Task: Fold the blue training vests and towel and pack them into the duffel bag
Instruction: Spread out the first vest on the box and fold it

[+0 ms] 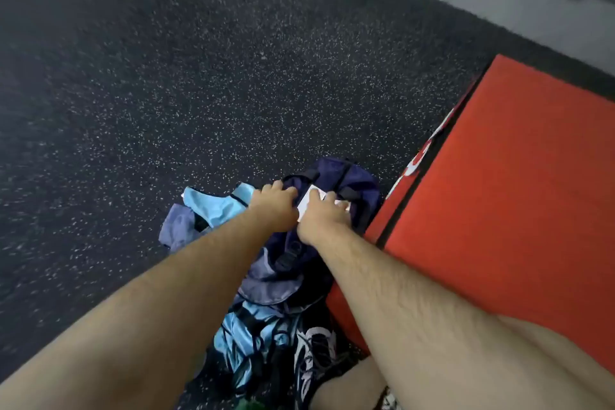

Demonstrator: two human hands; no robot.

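Duffel bag (pixel 336 183): navy, lower centre, on floor (pixel 166 93).
Left hand (pixel 274 206): gripped bag's rim.
Right hand (pixel 324 215): pressed white towel (pixel 307 201) in.
Vests (pixel 213 206): left, crumpled.

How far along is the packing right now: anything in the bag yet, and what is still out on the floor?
Done: nothing is clearly packed; the bag's inside is hidden. In hand: the left hand and right hand both press on the navy duffel bag, around a white item too blurred to identify. Left: a light blue vest lies crumpled on the floor left of the bag, and more blue fabric is bunched nearer the person, unfolded.
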